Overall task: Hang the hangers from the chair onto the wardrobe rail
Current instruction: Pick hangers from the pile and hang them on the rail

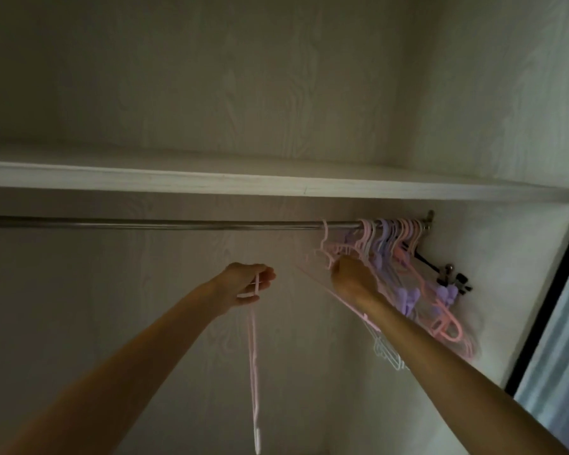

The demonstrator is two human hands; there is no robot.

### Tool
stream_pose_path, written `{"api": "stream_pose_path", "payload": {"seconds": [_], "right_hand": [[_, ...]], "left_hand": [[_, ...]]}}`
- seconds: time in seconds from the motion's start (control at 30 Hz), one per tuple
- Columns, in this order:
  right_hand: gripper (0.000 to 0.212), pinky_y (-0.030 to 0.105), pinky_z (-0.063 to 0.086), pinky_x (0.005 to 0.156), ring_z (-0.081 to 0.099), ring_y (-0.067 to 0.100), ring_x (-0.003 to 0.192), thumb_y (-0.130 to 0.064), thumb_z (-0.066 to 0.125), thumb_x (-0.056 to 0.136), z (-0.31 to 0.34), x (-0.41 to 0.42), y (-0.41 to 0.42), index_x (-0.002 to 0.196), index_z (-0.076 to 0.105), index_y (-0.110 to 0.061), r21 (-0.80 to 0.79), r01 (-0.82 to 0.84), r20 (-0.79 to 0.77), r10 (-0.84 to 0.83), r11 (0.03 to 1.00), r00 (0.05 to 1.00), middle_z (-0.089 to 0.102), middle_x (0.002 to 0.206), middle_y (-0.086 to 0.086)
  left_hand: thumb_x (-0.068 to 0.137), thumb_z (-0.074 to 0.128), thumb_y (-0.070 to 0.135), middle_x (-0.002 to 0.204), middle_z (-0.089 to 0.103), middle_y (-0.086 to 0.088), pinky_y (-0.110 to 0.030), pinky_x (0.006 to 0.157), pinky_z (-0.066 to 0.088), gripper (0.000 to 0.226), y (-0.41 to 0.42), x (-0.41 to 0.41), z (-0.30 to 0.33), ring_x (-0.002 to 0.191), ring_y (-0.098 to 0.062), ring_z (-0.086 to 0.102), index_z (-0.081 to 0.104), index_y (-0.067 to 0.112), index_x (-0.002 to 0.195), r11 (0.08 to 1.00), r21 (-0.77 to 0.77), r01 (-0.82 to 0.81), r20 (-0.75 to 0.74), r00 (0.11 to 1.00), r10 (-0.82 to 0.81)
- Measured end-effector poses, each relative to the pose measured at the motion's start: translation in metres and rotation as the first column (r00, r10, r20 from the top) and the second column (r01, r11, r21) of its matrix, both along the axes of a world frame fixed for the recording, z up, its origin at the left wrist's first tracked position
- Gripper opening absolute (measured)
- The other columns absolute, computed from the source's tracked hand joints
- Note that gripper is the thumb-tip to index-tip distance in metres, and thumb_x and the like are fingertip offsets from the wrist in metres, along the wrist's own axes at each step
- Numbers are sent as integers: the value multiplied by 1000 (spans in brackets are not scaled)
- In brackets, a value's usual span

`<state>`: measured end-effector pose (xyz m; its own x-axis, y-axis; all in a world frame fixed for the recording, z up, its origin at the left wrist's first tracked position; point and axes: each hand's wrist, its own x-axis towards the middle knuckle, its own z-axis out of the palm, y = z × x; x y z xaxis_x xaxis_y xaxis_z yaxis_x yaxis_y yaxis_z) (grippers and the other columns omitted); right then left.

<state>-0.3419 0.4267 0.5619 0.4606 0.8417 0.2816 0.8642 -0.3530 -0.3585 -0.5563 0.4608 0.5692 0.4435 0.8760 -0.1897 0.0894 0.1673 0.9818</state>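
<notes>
A metal wardrobe rail [165, 223] runs under a white shelf. Several pink and purple hangers [404, 238] hang bunched at its right end. My right hand [353, 277] is raised just below the rail and grips a pink hanger [326, 249] whose hook sits at the rail, left of the bunch. My left hand [250, 284] is lower, toward the middle, its fingers curled round the hook of another pink hanger [254, 362] that dangles straight down, seen edge-on.
The white shelf [276, 183] lies close above the rail. The wardrobe's right side wall [523, 257] stands just past the bunch, with a dark clip hanger [454, 277] against it. The rail's left stretch holds no hangers.
</notes>
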Motion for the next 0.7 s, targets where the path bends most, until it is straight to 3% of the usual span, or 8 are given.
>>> {"api": "stream_pose_path", "payload": {"seconds": [0.13,0.23,0.3,0.4,0.47,0.6,0.7], "right_hand": [[32,33,47,84,61,32,106,-21,36,98,-4,18,6,111,58,-2,-76,-53,35,56,996,998,63,114,15],[32,36,49,79,61,30,103,-28,40,97,12,25,11,121,50,-8,160,-121,236,81,980,968,60,118,15],[41,37,43,91,50,31,118,-29,44,97,28,26,20,133,42,-10,281,-232,315,139,931,939,50,132,14],[51,37,26,108,36,27,132,-31,47,95,42,33,45,142,34,-16,120,-360,474,265,925,840,42,143,9],[49,38,25,108,40,27,129,-30,52,92,40,43,57,138,41,-19,61,-366,538,279,928,796,48,138,7],[45,43,34,100,54,33,113,-24,66,82,39,68,57,125,57,-14,132,-360,620,206,923,757,61,119,12],[44,43,34,100,54,32,110,-25,69,80,42,87,50,121,59,-14,151,-301,626,144,941,766,61,117,11]], "left_hand": [[96,49,17,103,66,-2,-39,101,44,18,11,2,8,103,-18,59,63,10,103,997,46,54,-24,998,-52],[96,50,16,108,65,-6,-36,95,48,25,18,8,12,102,-18,58,60,3,114,996,59,60,-52,997,-57],[95,51,16,109,64,-8,-35,93,49,29,21,12,13,102,-18,58,59,0,118,996,65,62,-64,996,-58],[93,55,15,111,64,-9,-35,94,49,33,28,17,9,104,-18,58,57,-2,121,995,66,77,-67,995,-72],[92,55,15,113,64,-10,-35,95,49,34,31,21,5,105,-18,58,57,-2,122,993,72,90,-86,993,-84],[94,54,16,121,63,-11,-34,95,48,34,34,27,3,108,-17,58,56,0,123,994,61,92,-125,989,-84],[94,54,16,120,64,-9,-34,95,48,34,37,27,2,107,-17,58,56,1,124,994,60,94,-127,988,-86]]}}
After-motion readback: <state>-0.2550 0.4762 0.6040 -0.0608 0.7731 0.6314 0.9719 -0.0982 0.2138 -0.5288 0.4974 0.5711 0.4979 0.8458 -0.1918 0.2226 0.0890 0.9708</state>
